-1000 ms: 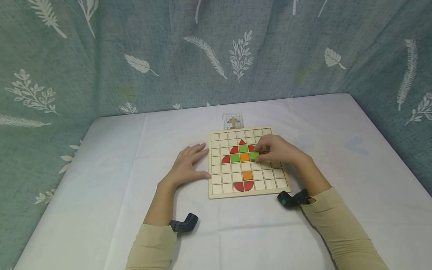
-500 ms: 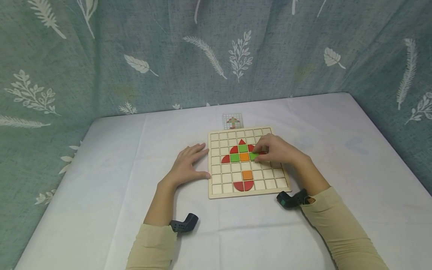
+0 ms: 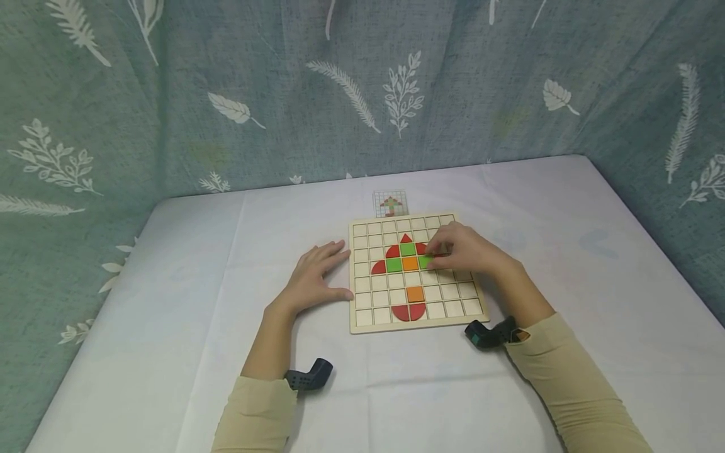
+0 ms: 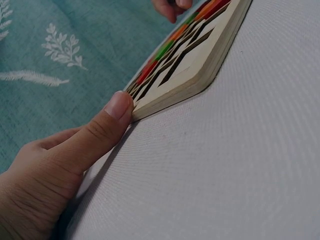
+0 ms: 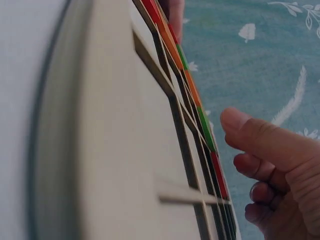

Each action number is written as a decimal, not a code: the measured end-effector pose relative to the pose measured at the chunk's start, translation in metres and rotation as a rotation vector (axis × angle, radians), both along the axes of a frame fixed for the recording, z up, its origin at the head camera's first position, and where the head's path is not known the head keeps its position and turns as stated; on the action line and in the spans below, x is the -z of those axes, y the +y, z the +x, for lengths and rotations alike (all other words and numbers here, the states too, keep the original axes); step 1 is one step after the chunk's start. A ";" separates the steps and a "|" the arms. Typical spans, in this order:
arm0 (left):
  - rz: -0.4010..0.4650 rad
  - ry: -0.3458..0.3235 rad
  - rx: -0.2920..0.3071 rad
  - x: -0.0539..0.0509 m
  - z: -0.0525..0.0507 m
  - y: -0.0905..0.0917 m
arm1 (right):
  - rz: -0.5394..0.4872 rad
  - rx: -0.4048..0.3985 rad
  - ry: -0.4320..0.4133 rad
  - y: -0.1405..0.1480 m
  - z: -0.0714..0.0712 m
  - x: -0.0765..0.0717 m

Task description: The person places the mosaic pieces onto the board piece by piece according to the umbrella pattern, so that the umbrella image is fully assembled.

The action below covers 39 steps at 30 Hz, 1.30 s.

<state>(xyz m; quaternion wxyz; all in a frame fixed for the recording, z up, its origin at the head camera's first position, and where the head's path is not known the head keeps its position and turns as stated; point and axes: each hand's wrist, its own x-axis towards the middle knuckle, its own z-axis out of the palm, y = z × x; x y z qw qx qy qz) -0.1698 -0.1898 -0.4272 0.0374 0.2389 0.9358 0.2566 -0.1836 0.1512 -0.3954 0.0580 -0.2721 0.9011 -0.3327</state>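
Note:
A pale wooden grid board lies on the table, bearing red, green and orange tiles. My left hand lies at its left side, fingers spread, thumb and fingertips touching the edge; in the left wrist view the thumb presses near a corner. Above the right part of the pattern is my right hand, fingers bent over a green square tile. In the right wrist view that green tile sits level with its neighbours, and the thumb is slightly apart from it. Red pieces beside it are partly hidden by the fingers.
Behind the board lies a small pattern card showing a similar figure. An orange square and two red quarter-round tiles sit lower on the board. A white cloth covers the table; a leaf-printed curtain hangs behind.
The green tile has gone down from a raised position into its cell beside the orange square. My right fingers have shifted slightly off it. The left hand has stayed still.

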 end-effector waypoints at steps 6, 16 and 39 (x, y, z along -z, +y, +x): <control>0.003 -0.007 -0.010 0.000 0.001 0.001 | -0.043 0.025 -0.136 0.008 0.000 -0.006; 0.001 -0.001 0.009 0.000 -0.001 0.000 | -0.070 0.049 -0.197 0.023 -0.003 -0.009; -0.006 0.007 0.000 0.001 -0.001 0.000 | -0.042 0.150 -0.362 0.060 0.002 -0.016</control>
